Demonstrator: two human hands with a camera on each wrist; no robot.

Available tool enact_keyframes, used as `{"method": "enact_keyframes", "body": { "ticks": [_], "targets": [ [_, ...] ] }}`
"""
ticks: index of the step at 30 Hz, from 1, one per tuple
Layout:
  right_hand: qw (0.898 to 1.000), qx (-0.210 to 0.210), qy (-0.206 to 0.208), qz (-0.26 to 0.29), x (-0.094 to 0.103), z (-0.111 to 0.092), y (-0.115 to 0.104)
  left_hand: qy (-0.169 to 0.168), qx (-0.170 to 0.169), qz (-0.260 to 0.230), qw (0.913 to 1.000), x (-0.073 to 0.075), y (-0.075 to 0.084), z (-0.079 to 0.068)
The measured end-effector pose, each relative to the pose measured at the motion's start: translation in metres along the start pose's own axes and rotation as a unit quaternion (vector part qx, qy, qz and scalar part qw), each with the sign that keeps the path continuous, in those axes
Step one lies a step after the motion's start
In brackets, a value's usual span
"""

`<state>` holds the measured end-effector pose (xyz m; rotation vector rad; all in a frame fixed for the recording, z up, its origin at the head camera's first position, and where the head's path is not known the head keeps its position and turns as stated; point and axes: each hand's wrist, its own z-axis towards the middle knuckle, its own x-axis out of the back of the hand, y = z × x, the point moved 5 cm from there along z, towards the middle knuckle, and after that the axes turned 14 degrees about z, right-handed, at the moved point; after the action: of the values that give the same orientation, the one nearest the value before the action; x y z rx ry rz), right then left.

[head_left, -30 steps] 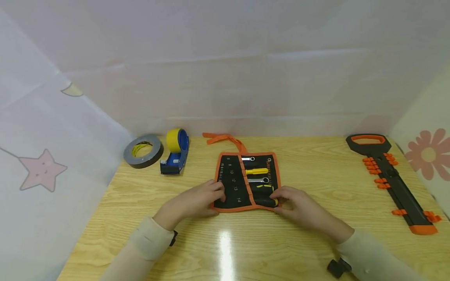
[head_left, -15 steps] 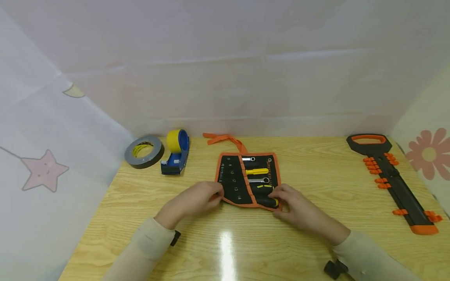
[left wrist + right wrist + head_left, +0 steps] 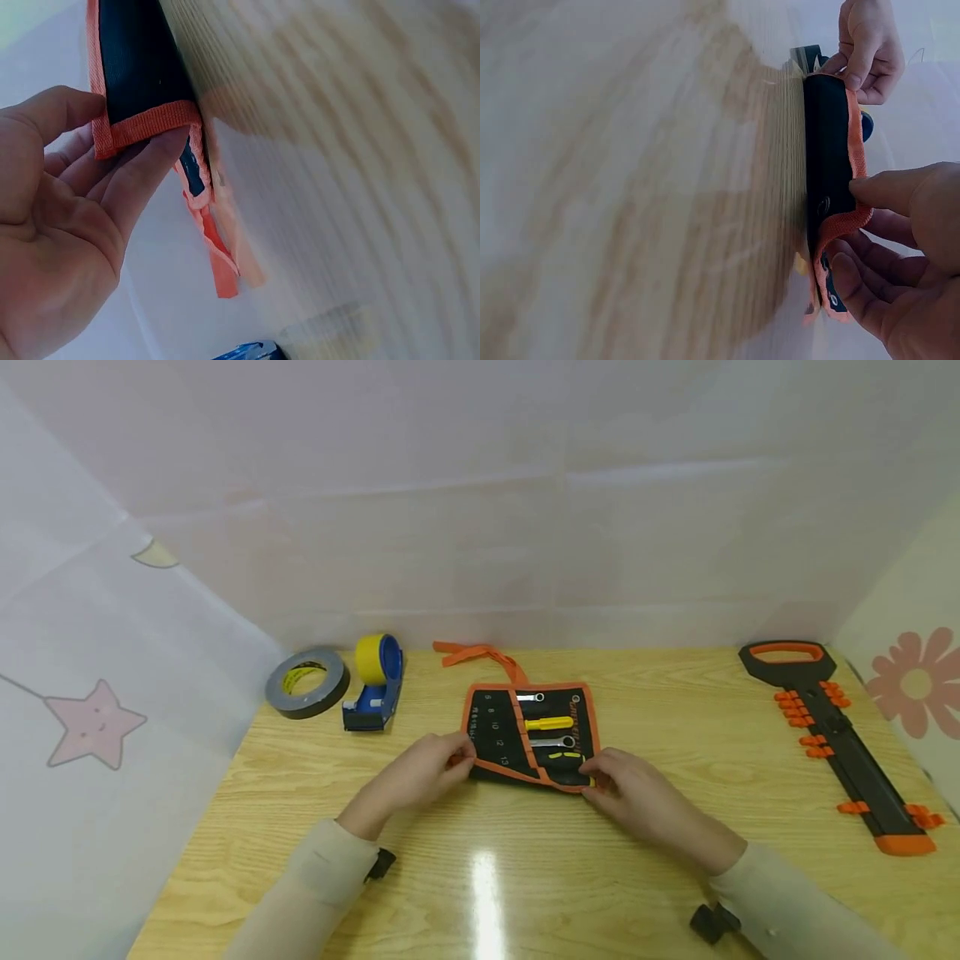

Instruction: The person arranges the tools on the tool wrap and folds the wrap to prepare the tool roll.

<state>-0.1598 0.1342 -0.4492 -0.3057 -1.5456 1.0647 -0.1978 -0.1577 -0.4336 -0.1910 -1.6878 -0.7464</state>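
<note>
A black tool roll (image 3: 495, 739) with orange trim lies on the table in the head view, its near edge raised and folding over. My left hand (image 3: 429, 770) pinches the near left corner between thumb and fingers; the left wrist view shows the orange trim (image 3: 154, 120) in that grip. At the near right corner, my right hand (image 3: 637, 787) pinches the edge, its thumb on the trim in the right wrist view. In the roll's pockets sit a yellow handle (image 3: 549, 724) and two wrenches, one wrench (image 3: 552, 742) below the handle. The lowest tool is mostly hidden by the raised edge.
An orange tie strap (image 3: 480, 653) trails from the roll's far edge. Back left on the wooden table (image 3: 360, 893) are a grey tape roll (image 3: 330, 693) and a blue tape dispenser (image 3: 386, 702) with yellow tape. A black tool with orange clips (image 3: 862, 768) lies at the right.
My left hand has gone from resting on the roll's left part to pinching its corner. The near edge has risen and folded away from me, covering the lowest number and tool.
</note>
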Motion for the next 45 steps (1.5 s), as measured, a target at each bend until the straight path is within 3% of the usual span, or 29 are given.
{"method": "enact_keyframes", "body": {
  "ticks": [10, 16, 24, 29, 32, 37, 41, 45],
  "targets": [
    [1.000, 0.015, 0.008, -0.022, 0.012, -0.003, 0.003, 0.013, 0.046, -0.015, 0.9987, -0.002, 0.007, 0.011],
    [1.000, 0.010, 0.012, -0.009, 0.018, -0.001, 0.002, 0.022, 0.084, -0.025, 0.9959, -0.002, 0.008, 0.017],
    [0.999, -0.027, 0.015, 0.026, 0.022, 0.005, 0.007, 0.028, 0.104, -0.008, 0.9941, 0.000, 0.010, 0.029],
    [0.998, -0.006, 0.041, -0.040, 0.026, 0.005, -0.002, 0.015, 0.112, 0.001, 0.9936, -0.001, 0.009, 0.037],
    [0.991, 0.048, 0.060, -0.109, 0.027, 0.002, -0.013, 0.005, 0.110, 0.007, 0.9939, 0.000, 0.008, 0.041],
    [0.966, 0.138, 0.055, -0.212, 0.022, -0.002, -0.026, -0.006, 0.113, 0.019, 0.9934, 0.002, 0.010, 0.045],
    [0.949, 0.163, 0.055, -0.264, 0.017, -0.001, -0.030, -0.013, 0.125, 0.018, 0.9919, 0.002, 0.010, 0.046],
    [0.946, 0.165, 0.060, -0.273, 0.015, 0.003, -0.031, -0.014, 0.136, 0.022, 0.9903, 0.003, 0.008, 0.045]
  ]
}}
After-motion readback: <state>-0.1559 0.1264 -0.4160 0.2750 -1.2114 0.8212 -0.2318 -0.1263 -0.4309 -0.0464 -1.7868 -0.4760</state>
